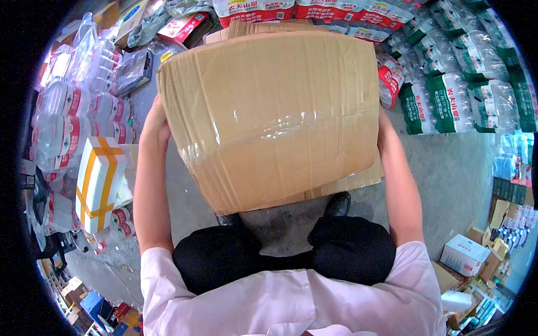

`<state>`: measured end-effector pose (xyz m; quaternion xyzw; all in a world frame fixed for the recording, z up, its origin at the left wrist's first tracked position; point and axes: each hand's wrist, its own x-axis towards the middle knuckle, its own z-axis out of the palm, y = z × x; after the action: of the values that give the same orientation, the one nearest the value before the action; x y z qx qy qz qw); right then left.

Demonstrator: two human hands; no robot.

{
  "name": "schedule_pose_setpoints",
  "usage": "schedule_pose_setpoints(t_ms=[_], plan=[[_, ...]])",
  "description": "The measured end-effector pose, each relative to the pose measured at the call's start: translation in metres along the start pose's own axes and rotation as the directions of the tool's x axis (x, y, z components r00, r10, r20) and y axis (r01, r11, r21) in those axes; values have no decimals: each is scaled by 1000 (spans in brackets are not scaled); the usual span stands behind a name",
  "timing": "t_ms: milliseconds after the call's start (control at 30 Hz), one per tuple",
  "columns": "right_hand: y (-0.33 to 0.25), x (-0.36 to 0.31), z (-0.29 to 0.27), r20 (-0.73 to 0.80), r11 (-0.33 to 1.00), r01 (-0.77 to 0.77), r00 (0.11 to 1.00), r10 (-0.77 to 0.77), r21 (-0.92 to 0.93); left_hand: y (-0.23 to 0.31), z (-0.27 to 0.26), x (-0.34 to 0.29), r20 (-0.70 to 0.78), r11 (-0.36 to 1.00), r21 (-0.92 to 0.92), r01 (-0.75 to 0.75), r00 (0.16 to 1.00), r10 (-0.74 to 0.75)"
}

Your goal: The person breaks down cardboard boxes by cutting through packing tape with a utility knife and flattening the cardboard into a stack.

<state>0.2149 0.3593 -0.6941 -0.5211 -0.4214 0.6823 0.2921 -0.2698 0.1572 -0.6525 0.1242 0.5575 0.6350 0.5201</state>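
A large brown piece of cardboard (274, 106), creased and crossed by a strip of clear tape, is held up in front of my knees. It looks like flattened box material, with more cardboard edges showing behind its top and under its lower right side. My left hand (161, 119) grips its left edge, and my right hand (384, 127) grips the right edge. The fingers of both hands are mostly hidden behind the cardboard. I am crouching, with the tips of my dark shoes (338, 205) below the cardboard's bottom edge.
Packs of large water bottles with green wrap (448, 103) stand at the right, and red-wrapped packs (255, 10) at the back. On the left are more bottles (70, 134) and a white box with yellow tape (101, 185). A white-and-blue carton (464, 255) sits lower right.
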Motion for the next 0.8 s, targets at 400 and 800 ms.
schedule_pose_setpoints(t_ms=[400,800], plan=[[118,52,-72,-128,983,-176,975,181,50,-52,-12,47,48,880,377,-288,955,292],[144,50,-61,-224,993,-119,968,112,-18,-108,-30,70,125,851,477,-220,975,182]])
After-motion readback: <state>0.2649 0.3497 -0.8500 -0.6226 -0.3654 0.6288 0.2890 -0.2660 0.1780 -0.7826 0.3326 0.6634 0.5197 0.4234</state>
